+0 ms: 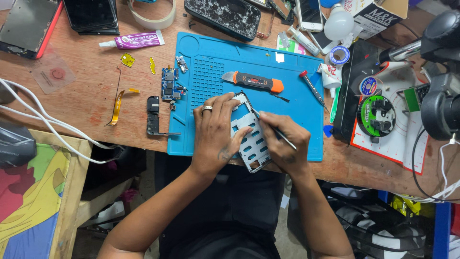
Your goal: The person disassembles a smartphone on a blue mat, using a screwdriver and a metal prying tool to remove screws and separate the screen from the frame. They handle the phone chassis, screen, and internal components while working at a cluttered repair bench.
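Silver phone frame (252, 139) lying on the blue work mat (297, 100) at the desk's near edge, left hand (216, 132) pinning it with fingers spread flat, right hand (283, 143) pinching a thin metal tool (274, 129) against its edge, orange-grey utility knife (254, 81) just beyond, red-tipped screwdriver (312, 88) to the right.

Person seen from above: both forearms bare to the elbow, no sleeves visible. Left hand (215, 134) wears a plain silver ring on one finger and carries a small dark tattoo mark near the thumb base. Right hand (283, 143) shows a similar dark mark on its back. Dark clothing covers the lap
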